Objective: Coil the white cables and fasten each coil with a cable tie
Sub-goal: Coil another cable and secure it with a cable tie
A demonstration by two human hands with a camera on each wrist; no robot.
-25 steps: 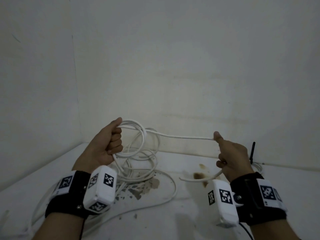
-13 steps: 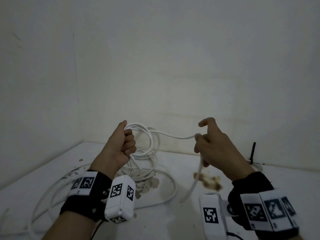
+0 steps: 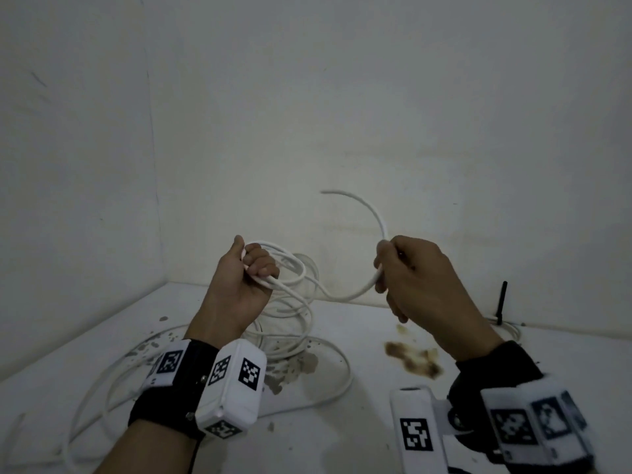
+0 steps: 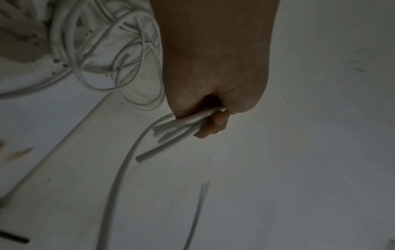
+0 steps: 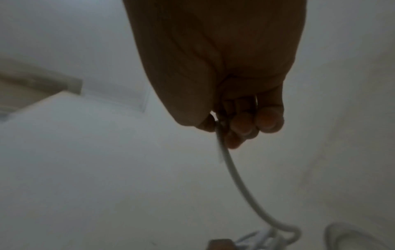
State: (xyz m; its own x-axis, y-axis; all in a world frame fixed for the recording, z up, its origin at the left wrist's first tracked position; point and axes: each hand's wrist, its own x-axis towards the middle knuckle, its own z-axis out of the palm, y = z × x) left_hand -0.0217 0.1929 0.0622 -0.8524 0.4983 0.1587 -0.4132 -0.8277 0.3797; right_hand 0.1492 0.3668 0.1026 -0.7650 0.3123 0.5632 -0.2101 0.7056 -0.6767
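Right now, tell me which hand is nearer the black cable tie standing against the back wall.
Right. The right hand, gripping the white cable, is raised just left of the black cable tie. The left hand, holding the coil, is farther left.

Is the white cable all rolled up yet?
Not quite. The left hand holds several loops of the white cable, but the right hand still holds a loose tail.

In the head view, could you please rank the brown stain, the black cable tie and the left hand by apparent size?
1. Left hand, though it is nearer the camera.
2. Brown stain.
3. Black cable tie.
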